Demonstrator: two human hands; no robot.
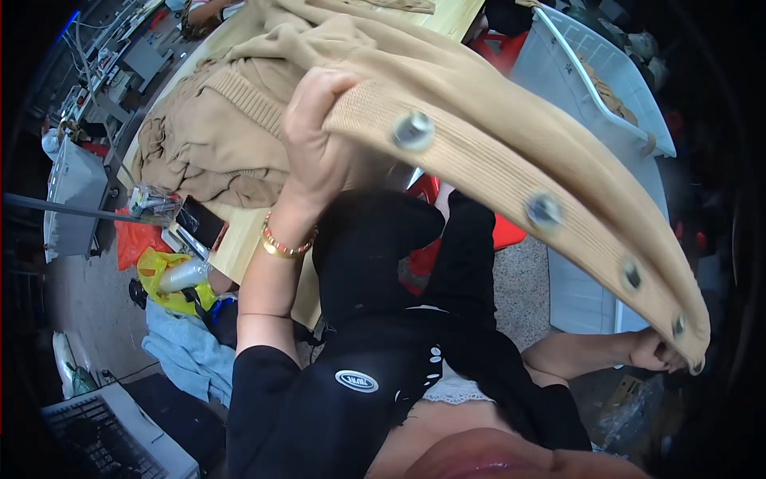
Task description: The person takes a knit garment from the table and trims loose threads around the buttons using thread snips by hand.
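A tan knit cardigan [558, 128] is stretched across the view, its ribbed button band [471, 172] running from upper middle to lower right. Several large round shiny buttons [412, 131] sit along that band. My left hand [315, 132], with a bracelet at the wrist, is closed around the band's upper end. At the far right, my right hand [653, 351] grips the band's lower end, its fingertips partly hidden by the knit. The rest of the cardigan trails back over the wooden table [239, 239].
A heap of tan knitwear [211, 144] lies on the table, with a dark phone-like object [199, 223] at its edge. To the right stands a large white bin [590, 295]. A red stool [507, 231] is below; yellow [152, 271] and red bags [136, 239] sit left.
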